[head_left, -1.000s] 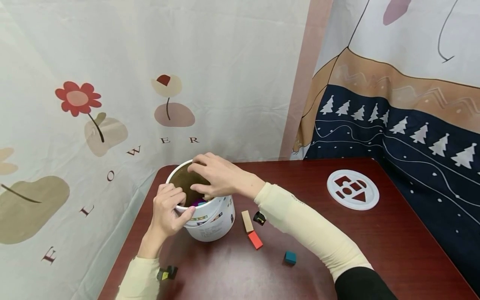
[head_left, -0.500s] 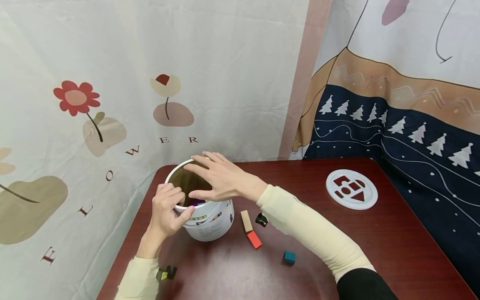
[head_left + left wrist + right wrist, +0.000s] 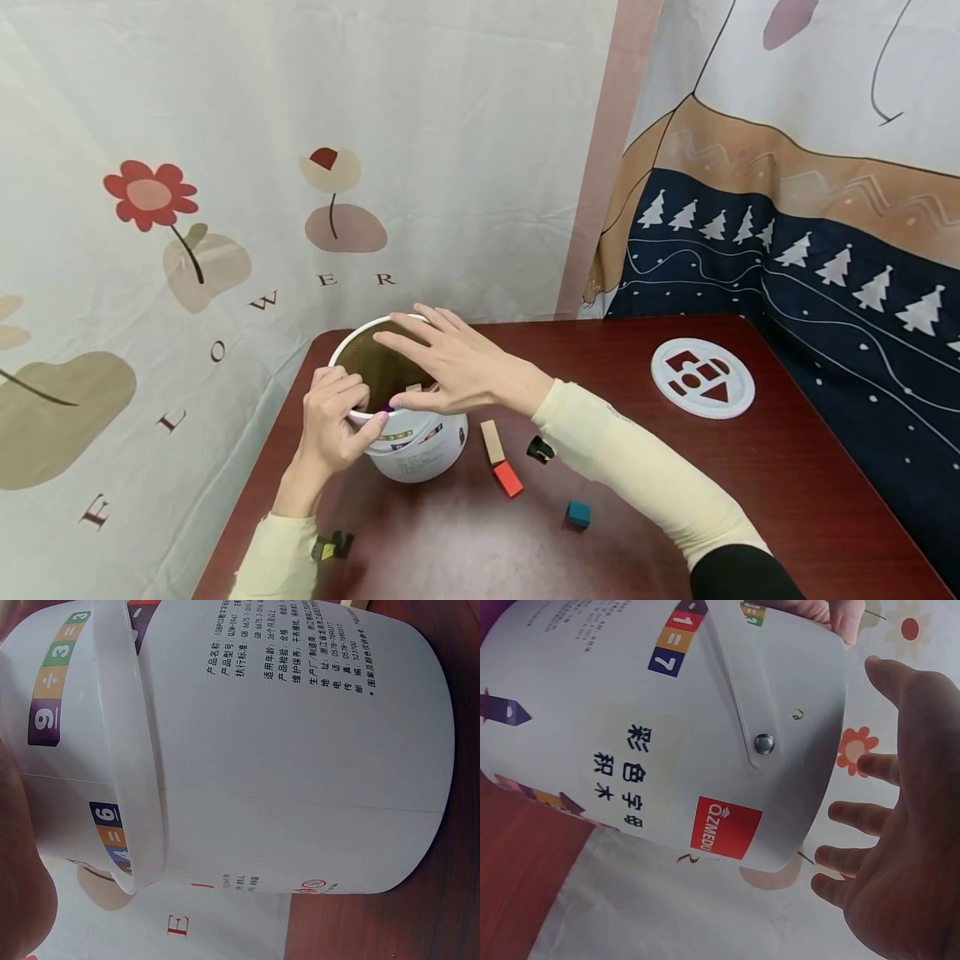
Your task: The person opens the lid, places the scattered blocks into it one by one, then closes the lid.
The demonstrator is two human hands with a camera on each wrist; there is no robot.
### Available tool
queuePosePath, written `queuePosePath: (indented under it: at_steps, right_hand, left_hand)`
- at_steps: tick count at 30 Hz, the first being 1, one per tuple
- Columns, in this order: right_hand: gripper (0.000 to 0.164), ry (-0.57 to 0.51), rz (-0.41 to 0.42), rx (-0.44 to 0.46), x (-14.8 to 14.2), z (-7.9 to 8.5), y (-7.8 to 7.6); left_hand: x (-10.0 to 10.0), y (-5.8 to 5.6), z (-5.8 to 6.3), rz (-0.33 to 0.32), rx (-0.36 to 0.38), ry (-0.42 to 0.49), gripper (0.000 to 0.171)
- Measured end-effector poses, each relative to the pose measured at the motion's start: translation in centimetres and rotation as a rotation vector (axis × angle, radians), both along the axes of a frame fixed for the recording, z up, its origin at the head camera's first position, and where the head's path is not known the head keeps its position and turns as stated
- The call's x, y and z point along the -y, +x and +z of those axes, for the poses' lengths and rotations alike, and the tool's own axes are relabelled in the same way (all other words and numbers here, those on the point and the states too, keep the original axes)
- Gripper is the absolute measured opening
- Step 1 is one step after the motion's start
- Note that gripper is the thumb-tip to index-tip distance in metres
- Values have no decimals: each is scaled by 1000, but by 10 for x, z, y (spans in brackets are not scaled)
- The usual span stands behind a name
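Observation:
A white printed bucket [image 3: 420, 450] stands on the table with colored blocks visible inside it. My left hand [image 3: 330, 417] grips its near-left rim, fingers curled over the edge and thumb outside. Over the right side of the opening is my right hand [image 3: 461, 362], fingers spread and holding nothing. The right wrist view shows that hand [image 3: 907, 810] beside the rim, apart from the bucket wall [image 3: 667, 727]. To the bucket's right lie a plain wooden block [image 3: 492, 442] and a red block [image 3: 508, 479], end to end. A teal block [image 3: 578, 513] lies farther right.
A white round lid [image 3: 702, 378] with shaped cutouts lies at the right of the dark red table [image 3: 795, 500]. Behind the table hangs a printed cloth [image 3: 480, 167]. The bucket's plastic handle [image 3: 127, 750] hangs down against its side.
My right hand has opened, its fingers spreading, and has shifted slightly right and toward me over the bucket. The left hand keeps its grip on the rim.

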State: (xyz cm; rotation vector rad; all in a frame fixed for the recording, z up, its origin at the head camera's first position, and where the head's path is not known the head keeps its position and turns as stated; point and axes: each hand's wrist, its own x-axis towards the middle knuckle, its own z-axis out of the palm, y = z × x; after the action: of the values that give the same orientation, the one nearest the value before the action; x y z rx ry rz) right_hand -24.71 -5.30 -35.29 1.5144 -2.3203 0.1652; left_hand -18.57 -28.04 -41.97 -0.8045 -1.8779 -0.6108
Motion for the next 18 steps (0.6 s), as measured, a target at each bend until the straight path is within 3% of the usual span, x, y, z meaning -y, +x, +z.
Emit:
queuePosePath:
  at_steps: [18]
  right_hand:
    - [85,-104,21,21,-71,-26,20]
  left_hand:
    - [-1,-1,-3,14,-1,1,40]
